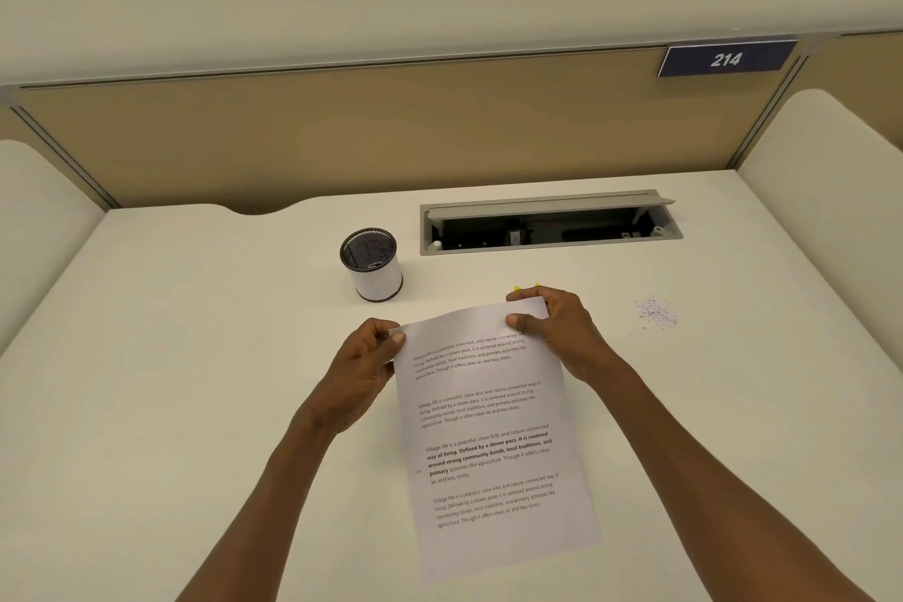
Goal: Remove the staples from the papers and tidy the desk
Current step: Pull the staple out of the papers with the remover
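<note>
One printed paper sheet (488, 430), flat, white, top edge lifted off desk (195, 357), pinched at both top corners: left hand (364, 369) thumb over left corner, right hand (557, 328) thumb over right. Beyond left fingers: one cylindrical mesh cup (371, 265). Right of right fingers: one loose staple pile (655, 313), count unclear. Yellow bit behind right fingers, unclear.

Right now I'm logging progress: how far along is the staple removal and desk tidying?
Done: a small heap of pulled staples lies right of the printed white papers. In hand: left hand and right hand pinch the papers' top corners. Left: clearing the staples; whether staples remain is unclear.
</note>
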`<state>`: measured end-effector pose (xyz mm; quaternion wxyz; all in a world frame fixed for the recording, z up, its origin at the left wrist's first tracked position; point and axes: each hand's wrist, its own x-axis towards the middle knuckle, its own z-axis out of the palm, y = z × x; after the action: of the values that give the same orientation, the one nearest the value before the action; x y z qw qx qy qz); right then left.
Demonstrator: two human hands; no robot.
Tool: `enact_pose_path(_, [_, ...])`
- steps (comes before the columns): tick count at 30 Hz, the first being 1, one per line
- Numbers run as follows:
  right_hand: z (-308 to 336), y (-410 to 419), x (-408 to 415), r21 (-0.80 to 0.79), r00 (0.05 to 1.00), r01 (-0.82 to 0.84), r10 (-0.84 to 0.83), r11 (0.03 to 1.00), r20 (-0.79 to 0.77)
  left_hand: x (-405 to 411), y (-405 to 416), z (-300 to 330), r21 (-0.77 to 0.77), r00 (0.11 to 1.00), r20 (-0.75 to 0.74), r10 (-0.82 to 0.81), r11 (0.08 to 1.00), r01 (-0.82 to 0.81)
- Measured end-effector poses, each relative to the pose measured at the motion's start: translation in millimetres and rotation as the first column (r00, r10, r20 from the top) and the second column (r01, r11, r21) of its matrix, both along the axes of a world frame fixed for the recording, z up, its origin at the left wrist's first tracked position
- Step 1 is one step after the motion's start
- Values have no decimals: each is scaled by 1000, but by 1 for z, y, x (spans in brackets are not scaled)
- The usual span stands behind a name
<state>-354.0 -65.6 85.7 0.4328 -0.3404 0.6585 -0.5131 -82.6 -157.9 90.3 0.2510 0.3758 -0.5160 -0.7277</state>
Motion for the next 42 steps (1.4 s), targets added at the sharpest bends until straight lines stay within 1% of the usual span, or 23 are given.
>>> enact_pose_path(6, [4, 3, -2, -1, 1000, -7, 7, 1000, -9, -2, 1, 5, 19, 997, -33, -72, 997, 72])
enact_pose_path(13, [4, 3, -3, 10, 999, -10, 10, 1000, -34, -7, 5, 9, 91, 991, -117, -73, 992, 84])
enact_pose_path(15, [5, 3, -3, 12, 999, -7, 8, 1000, -39, -7, 4, 11, 91, 990, -121, -77, 992, 88])
enact_pose_path(25, [11, 5, -2, 17, 1000, -3, 4, 1000, -25, -5, 1, 5, 65, 996, -85, -16, 998, 21])
enact_pose_path(31, [22, 7, -2, 15, 999, 3, -2, 1000, -51, -5, -1, 11, 64, 994, -108, 5, 998, 2])
enact_pose_path(34, [32, 9, 0, 0, 998, 12, -12, 1000, -62, -5, 0, 18, 60, 992, -127, -14, 998, 22])
enact_pose_path(37, [42, 13, 1, -22, 997, 24, -25, 999, -79, -4, 3, 30, 64, 983, -180, -42, 996, 55])
enact_pose_path(42, [59, 22, 2, -69, 997, 26, -31, 997, -73, -3, 7, 52, 98, 952, -277, -128, 982, 160])
